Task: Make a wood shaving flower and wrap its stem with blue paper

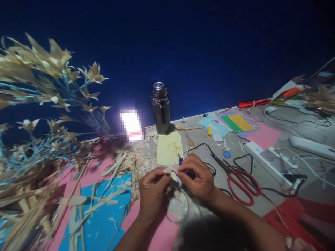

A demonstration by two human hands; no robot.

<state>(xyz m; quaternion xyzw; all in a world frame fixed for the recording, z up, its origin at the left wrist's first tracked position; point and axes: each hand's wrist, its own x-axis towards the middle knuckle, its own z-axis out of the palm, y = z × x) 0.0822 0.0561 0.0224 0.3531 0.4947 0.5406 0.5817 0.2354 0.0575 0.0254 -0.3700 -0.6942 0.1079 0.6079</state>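
The left hand [154, 183] and right hand [198, 176] pinch pale petals [173, 176], the right also holding a blue tool [180, 160]. Beyond stands a flask [161, 116]; scissors [237, 178] lie near a power strip [267, 164].

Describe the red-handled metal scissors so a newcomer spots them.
Find the white rectangular power strip, right of the right hand. Between strip and hand lie the red-handled scissors, dark blades pointing away. Two red loops distinguish them from the thin black cables alongside.

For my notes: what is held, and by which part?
Left hand and right hand pinch a flower by its petals; the right grips a tool's blue handle.
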